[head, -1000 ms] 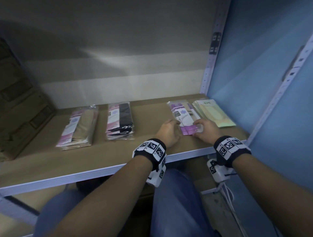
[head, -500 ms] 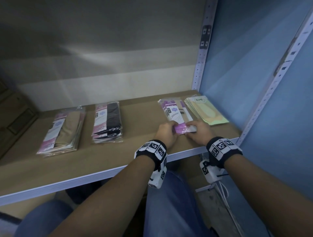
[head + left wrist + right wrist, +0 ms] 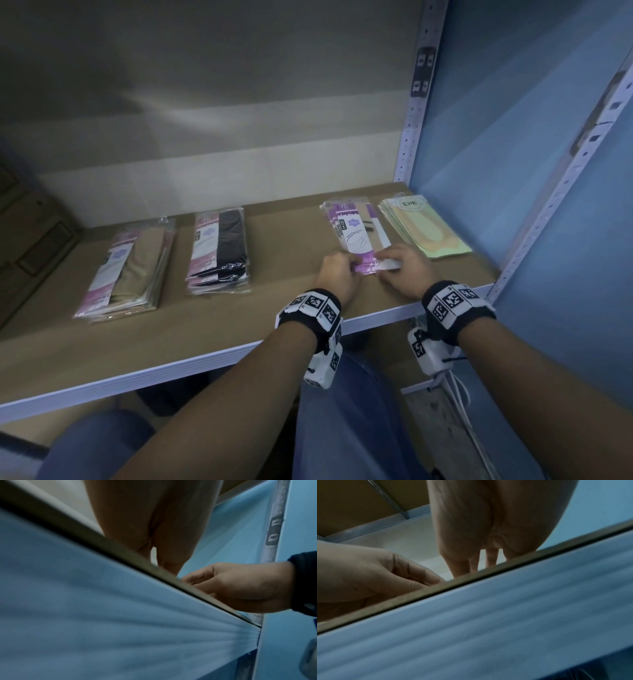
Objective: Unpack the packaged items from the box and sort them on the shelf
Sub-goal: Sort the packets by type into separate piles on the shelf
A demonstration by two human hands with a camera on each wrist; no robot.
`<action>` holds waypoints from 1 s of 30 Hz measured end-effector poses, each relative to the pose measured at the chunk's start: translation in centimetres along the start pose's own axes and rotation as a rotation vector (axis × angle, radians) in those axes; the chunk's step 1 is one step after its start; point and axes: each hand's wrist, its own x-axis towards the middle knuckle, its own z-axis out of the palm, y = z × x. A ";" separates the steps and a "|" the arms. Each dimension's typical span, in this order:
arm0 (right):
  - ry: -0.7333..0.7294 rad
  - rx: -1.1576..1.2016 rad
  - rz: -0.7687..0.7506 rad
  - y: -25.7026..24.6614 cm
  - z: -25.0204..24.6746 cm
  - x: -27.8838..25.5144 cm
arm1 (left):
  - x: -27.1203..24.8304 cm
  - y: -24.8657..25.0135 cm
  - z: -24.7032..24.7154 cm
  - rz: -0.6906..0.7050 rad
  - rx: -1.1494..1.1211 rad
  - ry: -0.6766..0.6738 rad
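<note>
On the brown shelf board a stack of purple-and-white packets lies right of the middle. My left hand and my right hand both pinch its near end with curled fingers, left hand at the left corner, right hand at the right corner. The wrist views look up from below the shelf edge. They show my left hand and my right hand with fingers bent onto the board; the packets are hidden there.
A yellow-green packet stack lies just right of the purple one, by the blue side wall. A black stack and a beige stack lie to the left. Dark cardboard stands at the far left. My knees are under the shelf.
Both hands have stayed on the near end of the purple packets, which has barely shifted. The head view has swung, so the shelf sits further left in the picture.
</note>
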 end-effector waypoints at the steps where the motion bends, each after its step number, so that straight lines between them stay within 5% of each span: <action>1: -0.002 0.001 -0.005 -0.2 0.1 0.1 | 0.0 -0.2 -0.1 -0.003 -0.002 0.010; 18: -0.095 0.055 -0.170 -7.0 6.1 2.2 | -1.5 -7.1 -5.6 -0.191 0.078 0.112; 30: -0.091 0.087 -0.215 -8.4 6.7 2.2 | -2.4 -7.3 -7.1 -0.236 0.108 0.119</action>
